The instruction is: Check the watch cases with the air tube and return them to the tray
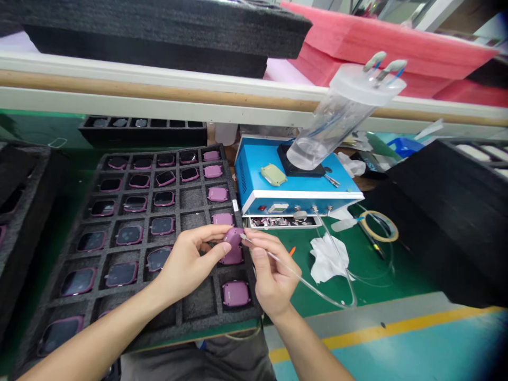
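My left hand (189, 259) pinches a small purple watch case (233, 237) between thumb and fingers, just above the right column of a black foam tray (186, 198). My right hand (269, 270) is closed on the tip of a thin clear tube (313, 288), which touches the case's side. The tube curves right across the green mat and up to a blue machine (254, 180). The tray's pockets hold several purple watch cases, some screen up, some back up.
A clear plastic cylinder (337, 119) stands tilted on the blue machine beside a green case (273, 174). A white cloth (329, 256) and a roll of tape (383, 225) lie on the mat. More black foam trays (444, 211) flank both sides; pink foam (381, 45) sits on the shelf.
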`<act>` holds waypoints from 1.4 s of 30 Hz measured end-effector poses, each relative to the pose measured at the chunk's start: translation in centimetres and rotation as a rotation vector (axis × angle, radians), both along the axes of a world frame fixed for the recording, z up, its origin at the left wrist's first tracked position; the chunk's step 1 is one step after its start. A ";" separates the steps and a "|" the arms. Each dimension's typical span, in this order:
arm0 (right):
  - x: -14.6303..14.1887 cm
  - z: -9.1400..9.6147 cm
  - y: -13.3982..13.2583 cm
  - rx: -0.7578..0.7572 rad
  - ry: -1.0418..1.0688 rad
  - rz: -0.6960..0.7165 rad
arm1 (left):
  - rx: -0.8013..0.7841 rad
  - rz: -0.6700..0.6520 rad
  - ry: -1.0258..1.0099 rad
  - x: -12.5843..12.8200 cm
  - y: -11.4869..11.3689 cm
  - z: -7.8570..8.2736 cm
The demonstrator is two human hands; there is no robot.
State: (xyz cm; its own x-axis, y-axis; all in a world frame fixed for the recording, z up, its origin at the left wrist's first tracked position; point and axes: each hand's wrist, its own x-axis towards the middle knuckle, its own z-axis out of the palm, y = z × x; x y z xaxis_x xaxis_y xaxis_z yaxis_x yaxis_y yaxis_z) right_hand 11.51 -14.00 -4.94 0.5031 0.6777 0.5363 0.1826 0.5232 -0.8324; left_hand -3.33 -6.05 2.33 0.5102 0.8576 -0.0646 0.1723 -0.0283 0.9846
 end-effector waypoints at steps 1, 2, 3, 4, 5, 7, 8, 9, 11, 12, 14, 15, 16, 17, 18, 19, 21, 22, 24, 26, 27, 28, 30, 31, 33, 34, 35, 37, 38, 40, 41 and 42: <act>0.0 0.0 0.0 -0.001 0.002 0.003 | 0.001 0.001 0.003 0.0 0.0 0.0; 0.0 0.0 0.0 -0.002 0.005 0.007 | 0.003 0.003 0.004 0.0 0.0 0.0; 0.0 -0.1 0.0 -0.003 0.007 0.010 | 0.003 0.004 0.003 0.0 0.0 0.0; 0.0 -0.1 0.0 -0.003 0.009 0.012 | 0.003 0.003 0.003 -0.1 0.0 -0.1; 0.0 -0.1 0.0 -0.002 0.011 0.012 | 0.003 0.001 0.004 -0.1 0.0 -0.1; 0.0 -0.1 0.0 0.001 0.013 0.011 | 0.006 -0.003 0.010 -0.1 0.0 0.0; -0.1 -0.1 0.0 0.002 0.013 0.010 | 0.008 -0.004 0.012 -0.1 0.0 0.0; -0.1 -0.1 0.0 0.002 0.011 0.008 | 0.009 -0.004 0.014 -0.1 0.0 0.0; -0.1 -0.1 -0.1 -0.003 0.005 0.004 | 0.010 -0.007 0.016 -0.1 0.0 0.0; -0.1 -0.1 -0.1 -0.006 0.002 0.002 | 0.012 -0.008 0.016 -0.1 0.0 -0.1; -0.1 -0.1 -0.1 -0.015 -0.005 -0.002 | 0.015 -0.011 0.018 -0.1 0.1 -0.2; -0.1 -0.1 -0.1 -0.019 -0.008 -0.003 | 0.016 -0.011 0.019 -0.1 0.1 -0.2; 0.0 -0.2 -0.1 -0.022 -0.011 -0.004 | 0.018 -0.010 0.020 -0.1 0.1 -0.3; 0.0 -0.2 -0.1 -0.023 -0.012 -0.004 | 0.018 -0.009 0.021 -0.2 0.1 -0.3; 0.0 -0.2 -0.1 -0.024 -0.012 -0.002 | 0.018 -0.009 0.022 -0.2 0.1 -0.3; 0.0 -0.2 -0.1 -0.023 -0.010 0.002 | 0.016 -0.010 0.024 -0.2 0.1 -0.3; 0.0 -0.2 -0.1 -0.018 -0.002 0.009 | 0.014 -0.010 0.022 -0.2 0.1 -0.3; 0.0 -0.2 -0.1 -0.016 0.003 0.012 | 0.015 -0.010 0.020 -0.1 0.1 -0.2; -0.1 -0.2 -0.1 -0.014 0.012 0.015 | 0.017 -0.010 0.015 -0.1 0.1 -0.1; -0.1 -0.2 -0.1 -0.015 0.016 0.016 | 0.018 -0.013 0.012 -0.1 0.1 -0.1; -0.1 -0.1 -0.1 -0.015 0.016 0.016 | 0.017 -0.015 0.012 -0.1 0.1 0.0; -0.1 -0.1 -0.1 -0.016 0.015 0.016 | 0.016 -0.017 0.013 -0.1 0.1 0.0; -0.1 -0.1 -0.1 -0.017 0.011 0.016 | 0.016 -0.020 0.018 -0.1 0.1 0.1; -0.1 -0.1 -0.1 -0.019 0.009 0.015 | 0.016 -0.019 0.020 -0.1 0.1 0.1; 0.0 -0.1 -0.1 -0.025 0.007 0.015 | 0.015 -0.014 0.022 -0.1 0.0 0.1; 0.0 -0.1 -0.1 -0.028 0.007 0.014 | 0.014 -0.013 0.023 -0.1 0.0 0.1; 0.0 -0.1 -0.1 -0.029 0.008 0.015 | 0.013 -0.011 0.023 -0.1 0.0 0.1; 0.0 -0.1 -0.1 -0.026 0.011 0.017 | 0.011 -0.012 0.025 -0.1 0.0 0.0; 0.0 -0.1 -0.1 -0.024 0.012 0.017 | 0.011 -0.013 0.026 -0.1 0.0 0.0; 0.0 -0.1 -0.1 -0.024 0.014 0.016 | 0.010 -0.012 0.026 -0.1 0.0 0.0; 0.0 -0.1 -0.1 -0.025 0.014 0.016 | 0.009 -0.011 0.025 -0.1 0.0 0.1; 0.0 -0.1 -0.1 -0.026 0.012 0.015 | 0.008 -0.010 0.026 -0.1 0.0 0.1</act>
